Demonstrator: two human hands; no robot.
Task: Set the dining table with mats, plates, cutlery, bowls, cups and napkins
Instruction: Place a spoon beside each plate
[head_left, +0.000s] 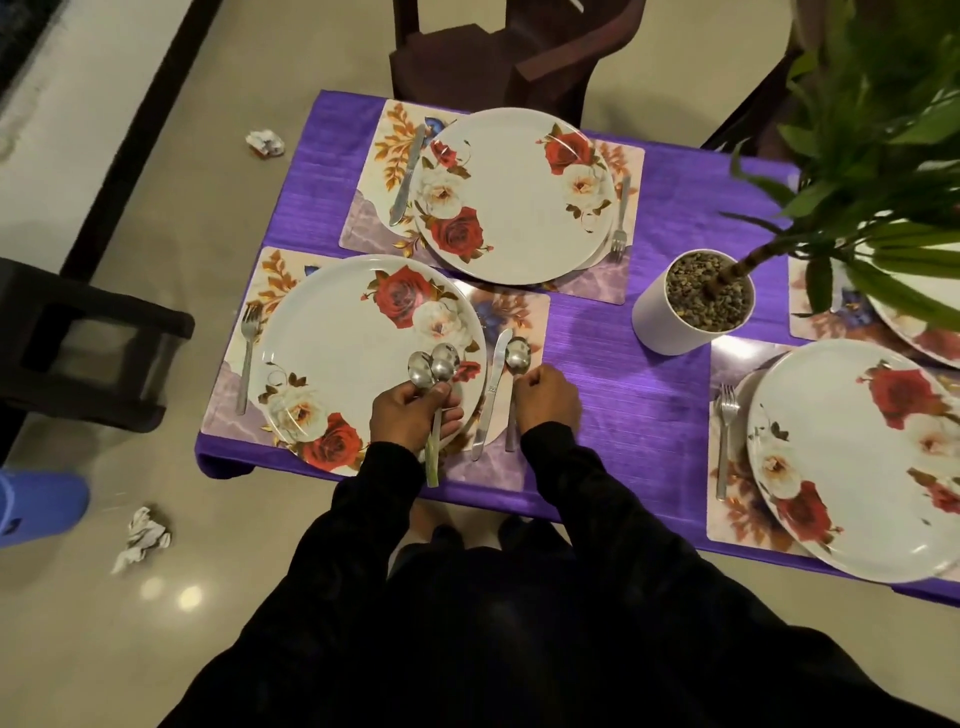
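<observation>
My left hand grips a bundle of steel spoons over the near rose-patterned plate. My right hand pinches the handle of a single spoon lying on the floral mat, just right of a knife. A fork lies left of that plate. The far setting has a plate, a knife and a fork. The right setting shows a plate and a fork.
A white pot with a green plant stands mid-table on the purple cloth. Dark chairs stand at the far end and at the left. Crumpled paper lies on the floor beside a blue object.
</observation>
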